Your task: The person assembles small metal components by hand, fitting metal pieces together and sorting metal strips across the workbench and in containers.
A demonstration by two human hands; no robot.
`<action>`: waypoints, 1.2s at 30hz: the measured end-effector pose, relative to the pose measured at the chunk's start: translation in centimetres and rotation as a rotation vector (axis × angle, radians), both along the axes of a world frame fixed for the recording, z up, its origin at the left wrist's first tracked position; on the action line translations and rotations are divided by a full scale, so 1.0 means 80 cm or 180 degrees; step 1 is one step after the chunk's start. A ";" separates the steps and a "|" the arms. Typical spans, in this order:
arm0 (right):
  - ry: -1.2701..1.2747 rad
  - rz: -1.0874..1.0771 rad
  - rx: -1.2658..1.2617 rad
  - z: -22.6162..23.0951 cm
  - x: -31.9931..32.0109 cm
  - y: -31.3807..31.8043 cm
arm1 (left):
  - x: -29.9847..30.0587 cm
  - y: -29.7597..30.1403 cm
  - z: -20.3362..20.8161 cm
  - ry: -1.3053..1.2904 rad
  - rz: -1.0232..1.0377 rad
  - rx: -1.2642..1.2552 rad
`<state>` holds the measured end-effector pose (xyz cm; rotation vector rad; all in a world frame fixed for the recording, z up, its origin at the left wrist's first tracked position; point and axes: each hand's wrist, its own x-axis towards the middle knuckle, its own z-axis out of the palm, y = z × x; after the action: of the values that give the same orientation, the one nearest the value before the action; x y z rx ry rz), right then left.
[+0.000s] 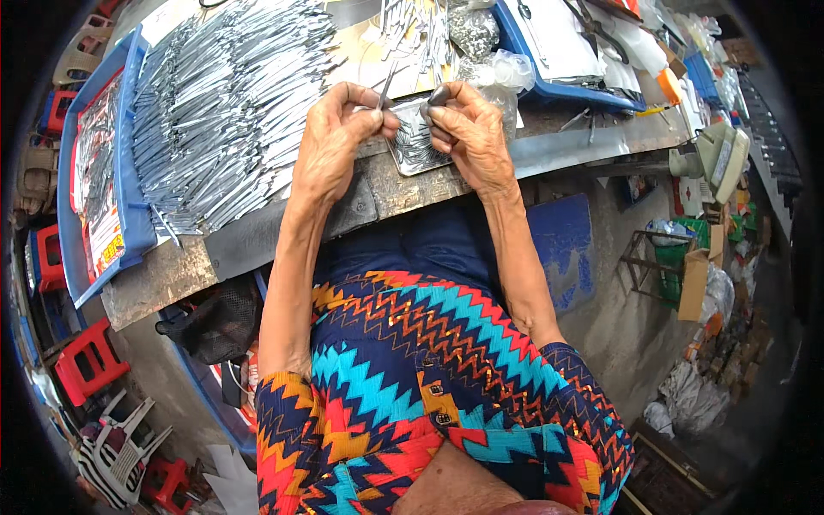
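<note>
My left hand point(335, 137) pinches a slim dark metal strip point(388, 84) between thumb and forefinger, its free end pointing up and away. Close by on the right, my right hand point(470, 133) has its fingers pressed together, with a dark rounded cover or object at the fingertips; what it grips, if anything, I cannot make out. Beneath and between both hands sits a shallow tray point(418, 173) of small dark metal pins point(412, 142). A wide heap of slim silvery metal strips point(232, 112) spreads over the bench left of my hands. More strips point(416, 30) lie just beyond them.
A blue tray point(133, 172) with packaged items stands at the bench's left end. Another blue tray point(549, 94) holds papers and tools at the far right, beside clear plastic bags point(506, 73). The bench's metal edge point(592, 154) runs before me. Red stools point(86, 365) stand at left.
</note>
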<state>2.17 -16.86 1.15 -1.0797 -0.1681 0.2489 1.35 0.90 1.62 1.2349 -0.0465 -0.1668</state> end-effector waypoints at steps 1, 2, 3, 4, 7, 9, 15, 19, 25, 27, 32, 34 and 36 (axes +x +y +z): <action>0.0002 0.0006 -0.0005 0.000 -0.002 0.000 | -0.004 0.003 -0.002 -0.0001 -0.0111 -0.0090; 0.0105 0.0129 0.0133 0.001 -0.004 0.000 | -0.009 0.002 -0.002 0.0000 -0.0109 -0.0096; 0.0210 0.0260 0.0273 0.001 -0.005 0.001 | -0.015 0.001 0.000 0.0040 -0.0102 -0.0197; 0.0211 0.0266 0.0270 0.000 -0.005 0.002 | -0.021 -0.002 0.001 0.0079 -0.0098 -0.0299; 0.0318 0.0369 0.0561 -0.003 -0.005 0.006 | -0.030 -0.004 -0.001 0.0154 -0.0093 -0.0258; 0.0336 0.0324 0.0551 -0.003 -0.004 0.009 | -0.034 -0.006 -0.004 0.0195 -0.0082 -0.0173; 0.0528 0.0264 0.0833 -0.008 -0.005 0.008 | -0.040 -0.010 -0.004 0.0115 0.0050 0.0194; 0.0474 0.0164 0.0610 -0.009 -0.005 0.011 | -0.042 -0.012 -0.005 0.0020 -0.0001 0.0395; 0.0210 -0.0006 0.0210 -0.006 -0.009 0.018 | -0.042 -0.012 -0.003 0.0005 0.0149 0.0567; 0.0081 -0.0190 0.0202 0.000 -0.012 0.022 | -0.042 -0.012 -0.003 0.0051 0.0136 0.0402; -0.0012 -0.0107 0.0080 0.007 -0.013 0.021 | -0.042 -0.012 -0.002 0.0009 0.0178 0.0447; -0.0067 -0.0110 -0.0015 0.010 -0.014 0.023 | -0.041 -0.013 -0.001 0.0021 0.0213 0.0457; -0.0109 -0.0319 -0.0298 0.011 -0.016 0.025 | -0.041 -0.013 -0.002 0.0007 0.0182 0.0363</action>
<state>0.91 -14.83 2.04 -1.1824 -0.1334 0.1495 -1.94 -0.11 1.49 1.3485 0.0004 -0.1223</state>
